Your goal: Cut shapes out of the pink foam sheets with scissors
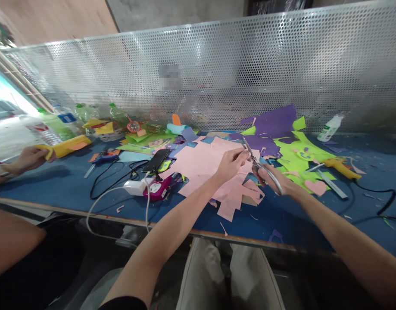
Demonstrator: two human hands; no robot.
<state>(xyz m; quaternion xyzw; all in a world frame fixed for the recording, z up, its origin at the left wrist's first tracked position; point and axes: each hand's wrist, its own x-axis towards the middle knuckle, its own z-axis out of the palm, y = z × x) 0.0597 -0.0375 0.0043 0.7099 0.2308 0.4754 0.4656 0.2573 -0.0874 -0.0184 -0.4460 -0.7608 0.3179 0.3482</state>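
My right hand grips a pair of metal scissors, their blades pointing up and away from me. Close beside the blades, my left hand is closed with thumb and fingers pinched together. Whatever is between those fingers is too small to make out. Both hands are above a pile of pink craft sheets, cut with ragged edges and spread over the blue tabletop. Purple sheets and lime-green sheets lie behind and to the right of the hands.
A yellow glue gun with a cord, a pink heart and a white bottle are at right. Left of the pile lie a black phone and a white plug. A co-worker's hand holds something yellow. A perforated metal panel stands behind.
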